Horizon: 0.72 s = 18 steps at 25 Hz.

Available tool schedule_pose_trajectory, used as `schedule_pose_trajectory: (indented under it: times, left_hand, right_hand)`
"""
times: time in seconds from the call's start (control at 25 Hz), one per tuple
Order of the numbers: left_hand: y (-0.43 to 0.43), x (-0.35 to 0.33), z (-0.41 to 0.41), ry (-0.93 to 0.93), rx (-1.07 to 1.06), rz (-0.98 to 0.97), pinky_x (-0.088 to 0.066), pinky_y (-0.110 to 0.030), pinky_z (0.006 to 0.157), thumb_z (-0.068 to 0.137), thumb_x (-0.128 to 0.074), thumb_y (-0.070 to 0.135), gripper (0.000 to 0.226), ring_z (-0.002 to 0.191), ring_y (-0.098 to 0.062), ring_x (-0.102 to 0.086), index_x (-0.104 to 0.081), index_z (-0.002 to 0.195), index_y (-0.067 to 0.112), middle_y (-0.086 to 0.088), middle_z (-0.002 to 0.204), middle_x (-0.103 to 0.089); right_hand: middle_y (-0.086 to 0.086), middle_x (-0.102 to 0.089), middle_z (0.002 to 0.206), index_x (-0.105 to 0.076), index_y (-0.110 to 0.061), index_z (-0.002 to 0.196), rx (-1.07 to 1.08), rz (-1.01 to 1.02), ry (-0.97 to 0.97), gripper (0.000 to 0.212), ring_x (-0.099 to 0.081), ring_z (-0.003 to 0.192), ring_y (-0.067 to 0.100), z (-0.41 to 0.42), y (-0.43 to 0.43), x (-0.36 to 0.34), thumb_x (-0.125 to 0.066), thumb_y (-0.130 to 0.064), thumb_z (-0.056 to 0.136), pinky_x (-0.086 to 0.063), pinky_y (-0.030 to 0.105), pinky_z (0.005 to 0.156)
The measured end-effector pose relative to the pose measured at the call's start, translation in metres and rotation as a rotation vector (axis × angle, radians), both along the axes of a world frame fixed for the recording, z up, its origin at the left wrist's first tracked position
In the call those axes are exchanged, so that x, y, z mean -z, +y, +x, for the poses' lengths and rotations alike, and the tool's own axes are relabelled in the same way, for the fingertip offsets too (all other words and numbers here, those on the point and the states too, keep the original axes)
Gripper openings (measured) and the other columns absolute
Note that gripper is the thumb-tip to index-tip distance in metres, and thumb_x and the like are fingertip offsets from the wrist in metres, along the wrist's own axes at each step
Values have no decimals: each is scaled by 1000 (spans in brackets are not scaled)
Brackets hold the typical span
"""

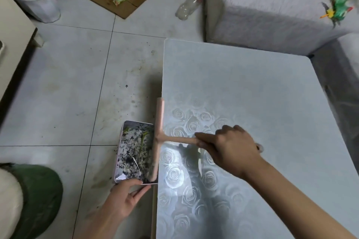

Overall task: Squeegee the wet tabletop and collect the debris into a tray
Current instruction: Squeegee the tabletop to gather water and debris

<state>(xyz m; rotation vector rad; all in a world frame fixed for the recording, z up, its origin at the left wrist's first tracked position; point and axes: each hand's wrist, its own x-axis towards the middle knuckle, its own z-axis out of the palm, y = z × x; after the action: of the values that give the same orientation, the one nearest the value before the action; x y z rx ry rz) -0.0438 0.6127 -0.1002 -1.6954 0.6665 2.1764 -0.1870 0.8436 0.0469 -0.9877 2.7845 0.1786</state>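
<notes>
Nearest the camera, the left hand (pixel 124 198) pinches the near end of the tray (pixel 118 153), thumb on top of the rim and fingers (pixel 140 193) underneath, holding it in the air just outside the counter's (pixel 242 87) left edge. A grip on one end only is the main hazard. The tray is heavy with wet black-and-white debris (pixel 134 153) and green stems, so its far end may sag and tip the load onto the floor (pixel 68 83). Just beyond those fingers the squeegee (pixel 158 137) stands with its blade (pixel 160 114) along the counter's edge, over the tray's inner rim. The blade reaches past the far end of the tray, so anything pushed off by that part would likely miss it. Any gap between rim and counter edge would also let water and grit drop through, and dark specks already lie on the floor near there. To the right, the right hand (pixel 233 147) wraps the handle (pixel 178 139), forefinger laid straight along it. A hard final shove could knock the tray out of the pinch. Farther from the fingers the counter looks swept, and whether it is dry I cannot tell.
</notes>
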Motion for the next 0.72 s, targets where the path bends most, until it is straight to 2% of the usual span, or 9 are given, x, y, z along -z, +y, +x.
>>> schedule_pose_trajectory:
  times: [0.12,0.2,0.28,0.36,0.44,0.52,0.6,0.68,0.72]
  left_hand:
    - [-4,-4,-1,-17,-2,-8,-52,-61,58,79,-48,-23,21,81,-41,-59,-51,79,-2,-22,61,-63]
    - [-2,-5,0,-11,7,0,-55,-55,53,79,-48,-23,21,82,-40,-59,-51,79,-1,-22,61,-63]
    - [-2,-7,-1,1,-8,-1,-56,-49,47,79,-47,-23,23,80,-40,-58,-50,76,-1,-21,59,-63]
    - [-3,-5,-2,2,-8,-15,-57,-48,47,78,-47,-24,24,76,-39,-59,-50,73,-1,-21,60,-62]
    - [-2,-5,0,18,-7,-9,-57,-49,50,76,-48,-24,22,77,-40,-61,-52,75,-2,-23,66,-63]
    - [0,-3,1,17,-5,1,-57,-50,52,76,-49,-23,20,80,-41,-62,-53,78,-3,-26,70,-65]
    - [-3,0,2,8,12,8,-57,-50,52,78,-47,-22,19,81,-41,-61,-53,78,-4,-26,66,-67]
    - [-3,3,2,9,8,19,-57,-49,50,79,-47,-22,21,83,-41,-60,-52,77,-2,-25,70,-65]
    - [-4,4,1,5,0,20,-57,-49,50,79,-47,-22,22,85,-40,-59,-52,78,-1,-23,76,-63]
  right_hand:
    - [-5,-67,66,-65,-43,103,60,-9,53,39,-64,68,19,-1,46,-40,-32,-61,91,-34,29,59]
    - [-8,-65,61,-67,-47,93,159,119,82,40,-63,62,15,4,78,-63,-31,-63,88,-32,27,54]
    - [-11,-69,77,-59,-50,108,193,238,-8,40,-64,79,12,11,80,-59,-27,-64,90,-36,29,66]
    - [-8,-69,88,-52,-44,117,205,176,-55,40,-61,91,14,15,50,-36,-24,-61,94,-36,30,76]
    - [-3,-69,87,-54,-38,116,218,116,-74,35,-60,91,21,17,2,-12,-29,-54,97,-37,31,78]
    - [0,-66,70,-62,-32,102,145,26,-13,24,-59,74,25,22,-30,-2,-45,-47,96,-39,32,68]
    - [-1,-59,50,-69,-34,90,135,-170,93,14,-57,54,23,31,-14,-10,-61,-46,88,-41,29,52]
    - [-4,-55,48,-64,-50,103,301,-152,26,19,-59,51,17,40,44,-34,-57,-55,86,-41,26,43]
    - [-6,-56,51,-54,-62,110,406,-75,-40,26,-61,55,12,50,79,-46,-52,-60,84,-45,26,44]
